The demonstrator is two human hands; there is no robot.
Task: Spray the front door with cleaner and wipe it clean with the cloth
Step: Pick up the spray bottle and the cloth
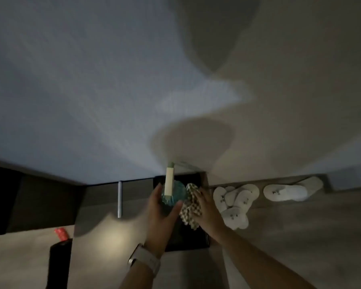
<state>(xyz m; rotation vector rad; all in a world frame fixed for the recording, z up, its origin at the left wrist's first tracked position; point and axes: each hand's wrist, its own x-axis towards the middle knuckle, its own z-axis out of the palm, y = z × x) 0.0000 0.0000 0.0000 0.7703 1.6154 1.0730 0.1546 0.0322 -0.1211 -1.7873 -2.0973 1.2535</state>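
Note:
The pale front door (92,90) fills the upper view, dim and crossed by shadows. My left hand (161,217), with a white watch on the wrist, is wrapped around a teal spray bottle (175,192) seen from above; its cream spray head points at the door. Right beside it, my right hand (206,211) grips a checkered cloth (191,207) that hangs bunched below the fingers. Both hands are held low, near the bottom of the door.
A dark mat (186,236) lies on the floor under my hands. Several white slippers (236,203) are piled to the right, another pair (286,191) farther right. A white tube (119,199) stands at left; a dark object (58,265) and red item (61,233) at lower left.

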